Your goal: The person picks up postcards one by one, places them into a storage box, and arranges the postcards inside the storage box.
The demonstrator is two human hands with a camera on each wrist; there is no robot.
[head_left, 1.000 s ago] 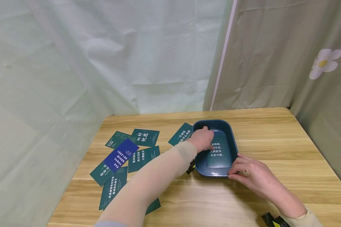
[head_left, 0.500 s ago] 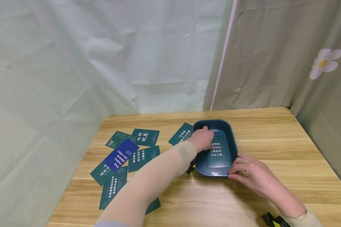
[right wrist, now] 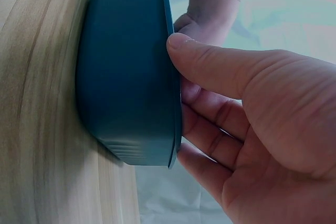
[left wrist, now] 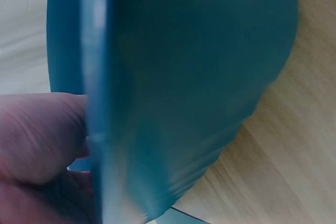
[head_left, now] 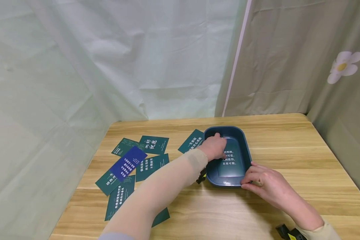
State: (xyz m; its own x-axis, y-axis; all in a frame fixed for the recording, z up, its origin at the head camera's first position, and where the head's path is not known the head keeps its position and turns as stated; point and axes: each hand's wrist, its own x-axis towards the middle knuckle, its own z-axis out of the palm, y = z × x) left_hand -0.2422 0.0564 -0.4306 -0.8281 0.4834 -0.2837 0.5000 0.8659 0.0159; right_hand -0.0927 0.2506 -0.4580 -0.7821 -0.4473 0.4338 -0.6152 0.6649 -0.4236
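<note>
Blue bin (head_left: 245,151): sitting upright on the wooden table (head_left: 288,146), right of the middle, its open top facing up.
Green card in the bin (head_left: 231,171): lying on the bin's floor with white writing showing, its left part disappearing behind the left hand.
Left hand (head_left: 213,147): reaching over the bin's left wall, fingers pointing down inside by the card; the wall is hiding the fingertips in the left wrist view, so whether they are pinching the card or only touching it, I cannot tell.
Right hand (head_left: 268,186): gripping the bin's rim at the near right corner, thumb and fingers closing on it.
Card beside the bin (head_left: 192,141): lying just left of the bin, partly hidden by the left hand and arm.
Blue-purple card (head_left: 128,164): lying among the scattered cards at the table's left, overlapping green ones.
Green scattered cards (head_left: 152,145): spreading around it at various angles; the left sleeve (head_left: 159,196) is covering parts of the nearer ones.
Pale cloth (head_left: 168,66): hanging behind the table, a white flower (head_left: 342,67) showing on its right side.
</note>
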